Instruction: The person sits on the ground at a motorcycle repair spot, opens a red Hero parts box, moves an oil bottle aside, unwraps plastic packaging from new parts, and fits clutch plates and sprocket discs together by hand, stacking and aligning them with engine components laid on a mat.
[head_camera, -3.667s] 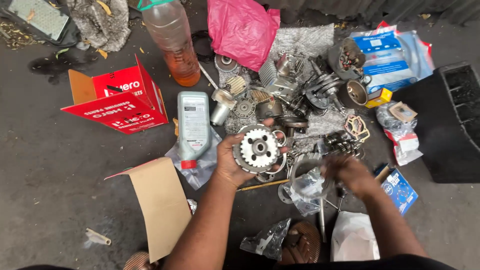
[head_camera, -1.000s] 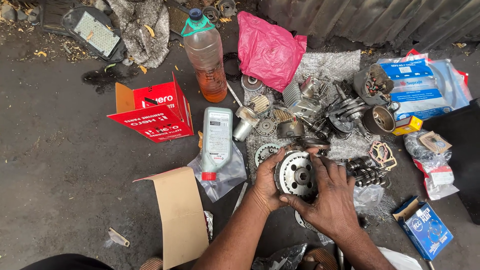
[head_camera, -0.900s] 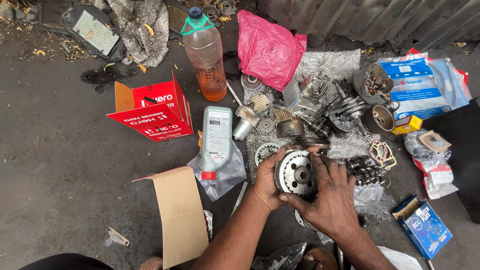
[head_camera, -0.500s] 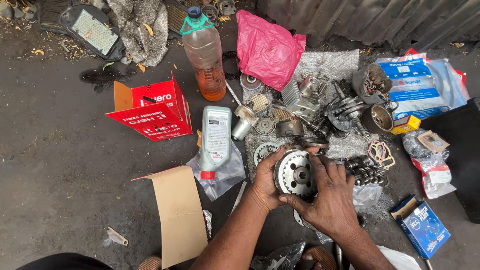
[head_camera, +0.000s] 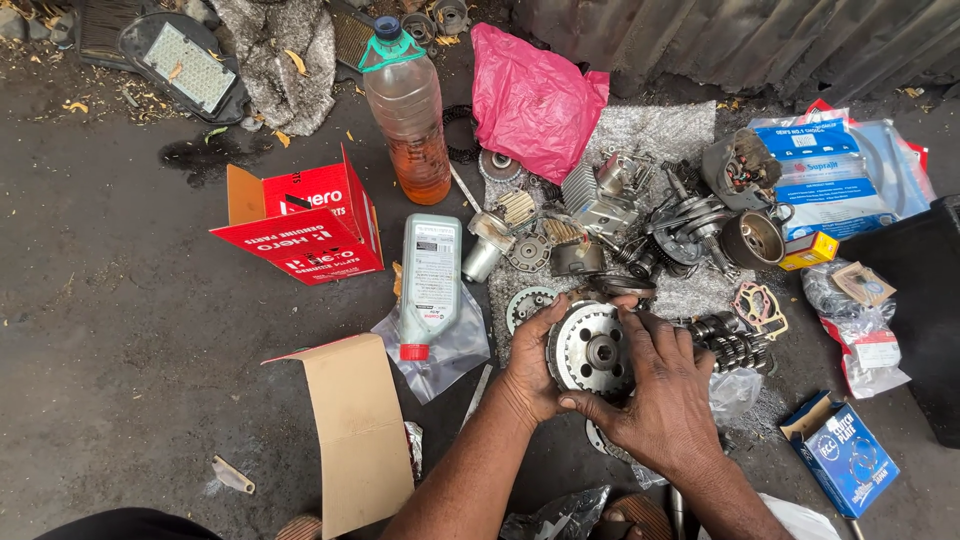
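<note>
A dark, oil-stained concrete floor (head_camera: 120, 330) carries the whole spread. On it sit an open red cardboard box (head_camera: 305, 228), a crumpled pink plastic bag (head_camera: 535, 98), a clear plastic bottle of amber liquid (head_camera: 408, 110) and a grey oil bottle with a red cap (head_camera: 428, 285), with a heap of grey metal engine parts (head_camera: 650, 215) just behind the hands. Both hands hold a round, toothed steel clutch drum (head_camera: 592, 350) above the floor, near the heap. The left hand (head_camera: 528, 365) cups its left rim, fingers curled tight around the edge. The right hand (head_camera: 665, 395) grips the right side, fingers spread across the face, thumb pressed under the drum's lower edge.
</note>
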